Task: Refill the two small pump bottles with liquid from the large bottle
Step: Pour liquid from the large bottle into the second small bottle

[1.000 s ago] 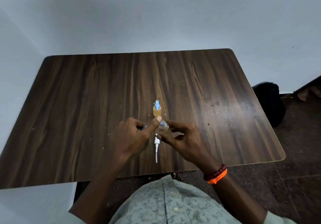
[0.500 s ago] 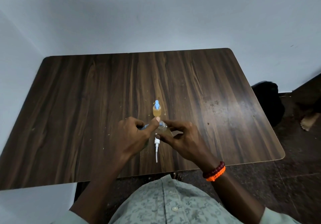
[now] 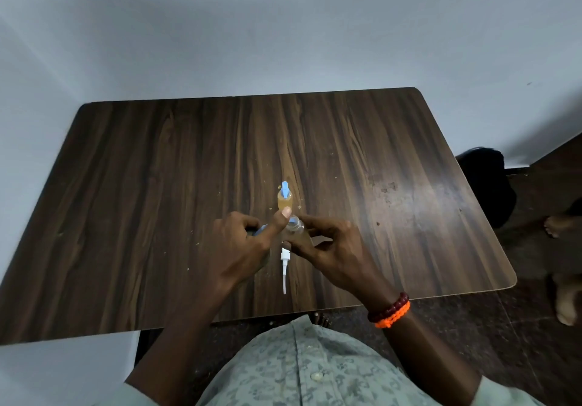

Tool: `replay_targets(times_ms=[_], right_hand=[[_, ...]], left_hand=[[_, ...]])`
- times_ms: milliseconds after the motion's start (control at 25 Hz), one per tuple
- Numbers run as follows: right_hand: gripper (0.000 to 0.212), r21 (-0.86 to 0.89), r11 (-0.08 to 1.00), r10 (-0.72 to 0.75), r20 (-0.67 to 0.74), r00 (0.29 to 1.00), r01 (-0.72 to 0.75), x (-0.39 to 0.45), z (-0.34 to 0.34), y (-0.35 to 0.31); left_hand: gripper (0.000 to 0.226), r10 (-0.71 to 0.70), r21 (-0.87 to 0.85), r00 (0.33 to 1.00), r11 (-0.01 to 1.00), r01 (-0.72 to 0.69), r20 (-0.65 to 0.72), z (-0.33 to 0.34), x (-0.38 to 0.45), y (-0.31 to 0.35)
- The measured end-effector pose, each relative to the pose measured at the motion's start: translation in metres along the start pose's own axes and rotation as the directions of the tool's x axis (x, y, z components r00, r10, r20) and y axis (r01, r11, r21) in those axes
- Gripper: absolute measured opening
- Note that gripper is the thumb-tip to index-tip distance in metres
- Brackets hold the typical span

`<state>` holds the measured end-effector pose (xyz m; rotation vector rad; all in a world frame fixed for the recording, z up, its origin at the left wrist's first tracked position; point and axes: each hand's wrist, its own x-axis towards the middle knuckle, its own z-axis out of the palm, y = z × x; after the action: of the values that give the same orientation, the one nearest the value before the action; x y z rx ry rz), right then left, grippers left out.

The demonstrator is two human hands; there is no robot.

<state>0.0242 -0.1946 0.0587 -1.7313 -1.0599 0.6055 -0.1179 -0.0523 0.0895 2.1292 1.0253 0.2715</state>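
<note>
My left hand [image 3: 242, 248] is closed around a bottle with a blue top [image 3: 260, 231] and hides most of it. The thumb reaches to the mouth of a small clear bottle [image 3: 295, 226], open with no pump on it, which my right hand [image 3: 333, 254] grips by its body. A white pump head with its tube [image 3: 284, 267] lies on the table just below my hands. Behind them a small bottle of amber liquid with a blue pump [image 3: 285, 199] stands upright.
The dark wooden table [image 3: 157, 201] fills the view, with walls at the back and left. A dark bag [image 3: 485, 185] sits on the floor at the right, and another person's bare feet [image 3: 563, 279] are near it.
Both hands stay in nearly the same place with the same grips. A person's feet have come into view at the right.
</note>
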Motion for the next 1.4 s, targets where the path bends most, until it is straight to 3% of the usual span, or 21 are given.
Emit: replay_targets(times_ms=[240, 640, 840, 1040, 1400], right_hand=[[0.041, -0.003, 1.0, 0.014, 0.015, 1.0, -0.014, -0.004, 0.003, 0.003], [0.041, 0.037, 0.999, 0.001, 0.011, 1.0, -0.001, -0.003, 0.0, -0.004], [0.041, 0.012, 1.0, -0.026, 0.04, 0.999, 0.025, -0.001, 0.001, -0.005], [0.041, 0.034, 0.999, -0.015, 0.014, 1.0, 0.015, -0.001, 0.001, -0.002], [0.041, 0.066, 0.998, 0.013, 0.04, 0.999, -0.016, -0.001, 0.004, 0.004]], left_hand=[[0.101, -0.06, -0.017, 0.993, 0.998, 0.062, 0.101, -0.002, 0.002, 0.004], [0.103, -0.008, -0.071, 0.996, 0.997, 0.014, 0.088, -0.002, 0.001, 0.002], [0.093, -0.008, -0.093, 0.998, 0.996, 0.015, 0.067, -0.001, 0.0, 0.001], [0.101, 0.004, -0.111, 0.997, 0.994, 0.004, 0.071, -0.004, -0.003, 0.002], [0.088, -0.005, -0.118, 0.996, 0.993, 0.015, 0.088, -0.005, -0.003, 0.001]])
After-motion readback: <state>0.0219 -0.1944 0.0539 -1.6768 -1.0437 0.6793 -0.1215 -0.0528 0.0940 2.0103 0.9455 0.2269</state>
